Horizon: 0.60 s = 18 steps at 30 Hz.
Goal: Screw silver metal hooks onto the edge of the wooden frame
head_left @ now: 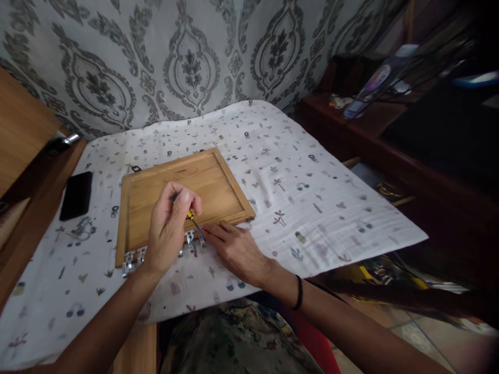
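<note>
My left hand (171, 221) is closed around a screwdriver with a yellow and black handle (189, 214). Its thin shaft slants down to the front edge of a framed wooden panel (156, 200), which lies flat on the cloth. At the shaft's tip, my right hand (237, 249) has its fingers pressed together; what they pinch is hidden. Just beside those fingertips are silver metal hinges (189, 238) along the panel's front edge. More hinges (134, 259) line the same edge at the left, partly covered by my left wrist.
A white printed cloth (280, 192) covers the table. At the left lie a black phone (77, 195) and a small clear or metallic item (82, 228). A dark wooden cabinet with a bottle (368, 91) stands on the right. Patterned fabric (195, 57) rises behind the table.
</note>
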{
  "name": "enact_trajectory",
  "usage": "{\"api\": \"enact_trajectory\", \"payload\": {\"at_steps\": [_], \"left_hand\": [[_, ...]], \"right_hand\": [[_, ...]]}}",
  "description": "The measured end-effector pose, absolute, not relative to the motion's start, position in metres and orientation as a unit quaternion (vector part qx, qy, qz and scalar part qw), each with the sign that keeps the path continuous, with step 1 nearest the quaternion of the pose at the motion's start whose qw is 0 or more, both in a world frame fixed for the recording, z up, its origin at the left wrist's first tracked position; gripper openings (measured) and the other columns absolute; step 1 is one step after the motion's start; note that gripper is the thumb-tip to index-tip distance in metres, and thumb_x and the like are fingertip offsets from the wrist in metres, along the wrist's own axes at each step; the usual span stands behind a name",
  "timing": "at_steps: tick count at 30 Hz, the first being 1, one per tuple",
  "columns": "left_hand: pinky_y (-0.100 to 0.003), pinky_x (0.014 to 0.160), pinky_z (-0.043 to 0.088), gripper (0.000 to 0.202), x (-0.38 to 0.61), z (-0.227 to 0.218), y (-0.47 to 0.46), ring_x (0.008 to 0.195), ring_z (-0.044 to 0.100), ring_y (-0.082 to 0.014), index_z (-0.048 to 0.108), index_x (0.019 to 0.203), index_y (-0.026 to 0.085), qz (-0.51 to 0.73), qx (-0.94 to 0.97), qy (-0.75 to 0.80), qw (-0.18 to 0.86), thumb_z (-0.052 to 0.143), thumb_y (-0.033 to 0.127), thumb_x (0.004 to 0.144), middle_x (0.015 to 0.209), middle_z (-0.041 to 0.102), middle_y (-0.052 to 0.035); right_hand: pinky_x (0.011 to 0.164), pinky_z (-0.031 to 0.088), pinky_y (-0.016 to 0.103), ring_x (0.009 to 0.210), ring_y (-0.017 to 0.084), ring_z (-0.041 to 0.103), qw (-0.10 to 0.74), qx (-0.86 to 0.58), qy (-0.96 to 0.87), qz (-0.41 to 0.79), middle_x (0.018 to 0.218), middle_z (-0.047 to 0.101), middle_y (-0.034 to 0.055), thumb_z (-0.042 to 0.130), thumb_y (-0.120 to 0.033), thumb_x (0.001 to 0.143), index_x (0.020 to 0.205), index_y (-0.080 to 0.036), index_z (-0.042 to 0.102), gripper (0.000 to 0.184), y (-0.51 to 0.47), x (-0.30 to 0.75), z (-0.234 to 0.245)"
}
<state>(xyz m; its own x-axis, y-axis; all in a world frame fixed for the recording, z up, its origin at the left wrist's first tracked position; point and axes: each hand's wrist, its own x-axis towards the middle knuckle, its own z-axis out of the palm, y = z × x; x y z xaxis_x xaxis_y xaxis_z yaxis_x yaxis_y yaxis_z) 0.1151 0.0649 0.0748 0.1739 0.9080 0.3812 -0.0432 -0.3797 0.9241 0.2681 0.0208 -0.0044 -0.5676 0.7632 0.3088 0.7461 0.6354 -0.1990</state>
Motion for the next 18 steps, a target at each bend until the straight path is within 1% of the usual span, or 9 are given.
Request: {"api": "enact_trajectory", "payload": {"at_steps": [2,4,8,10,13,15,18], "left_hand": [[-0.032,0.078,0.045,0.032,0.111,0.077,0.066,0.079,0.057,-0.0169,0.057,0.083,0.021,0.524,0.675,0.350,0.383,0.048,0.044,0.104,0.080,0.060,-0.0022],[-0.032,0.077,0.046,0.031,0.107,0.081,0.066,0.082,0.060,-0.0180,0.058,0.085,0.021,0.481,0.745,0.352,0.300,0.045,0.041,0.105,0.083,0.063,-0.0031],[-0.033,0.070,0.044,0.025,0.099,0.093,0.067,0.078,0.058,-0.0195,0.058,0.085,0.020,0.371,0.852,0.360,0.083,0.048,0.034,0.102,0.081,0.061,-0.0030],[-0.032,0.067,0.043,0.022,0.097,0.097,0.067,0.075,0.058,-0.0187,0.059,0.085,0.019,0.343,0.863,0.369,0.022,0.050,0.031,0.101,0.080,0.060,-0.0023],[-0.029,0.068,0.047,0.013,0.094,0.102,0.066,0.077,0.061,-0.0164,0.060,0.089,0.019,0.336,0.864,0.375,0.006,0.055,0.025,0.100,0.083,0.063,-0.0014],[-0.027,0.069,0.049,0.006,0.092,0.103,0.065,0.077,0.063,-0.0149,0.061,0.094,0.019,0.348,0.856,0.383,0.008,0.060,0.024,0.098,0.086,0.065,-0.0004],[-0.024,0.068,0.052,0.008,0.090,0.104,0.063,0.073,0.065,-0.0126,0.062,0.098,0.020,0.372,0.838,0.398,0.024,0.067,0.024,0.093,0.086,0.067,0.0023]], "right_hand": [[0.079,0.056,0.034,0.104,0.024,0.060,0.191,-0.423,-0.886,0.019,0.129,0.069,0.0103,0.052,-0.003,0.094,0.128,-0.012,0.063,0.037,0.021,0.268,-0.005],[0.080,0.056,0.035,0.104,0.023,0.060,0.193,-0.419,-0.887,0.017,0.131,0.068,0.0108,0.053,-0.004,0.094,0.128,-0.011,0.063,0.036,0.021,0.269,-0.004],[0.079,0.056,0.035,0.105,0.023,0.060,0.184,-0.423,-0.887,0.021,0.128,0.069,0.0115,0.053,-0.006,0.096,0.130,-0.012,0.062,0.036,0.021,0.269,-0.004],[0.080,0.056,0.034,0.106,0.023,0.060,0.180,-0.426,-0.886,0.021,0.129,0.069,0.0112,0.053,-0.006,0.096,0.130,-0.013,0.062,0.036,0.021,0.269,-0.003],[0.080,0.056,0.035,0.106,0.023,0.060,0.180,-0.425,-0.887,0.027,0.133,0.067,0.0114,0.054,-0.006,0.095,0.129,-0.012,0.062,0.035,0.021,0.269,-0.003],[0.079,0.056,0.036,0.105,0.024,0.060,0.183,-0.423,-0.887,0.033,0.133,0.067,0.0114,0.055,-0.005,0.095,0.128,-0.011,0.062,0.035,0.021,0.269,-0.003],[0.079,0.056,0.036,0.105,0.024,0.059,0.181,-0.422,-0.888,0.038,0.134,0.067,0.0114,0.054,-0.004,0.094,0.128,-0.011,0.062,0.035,0.021,0.269,-0.002]]}}
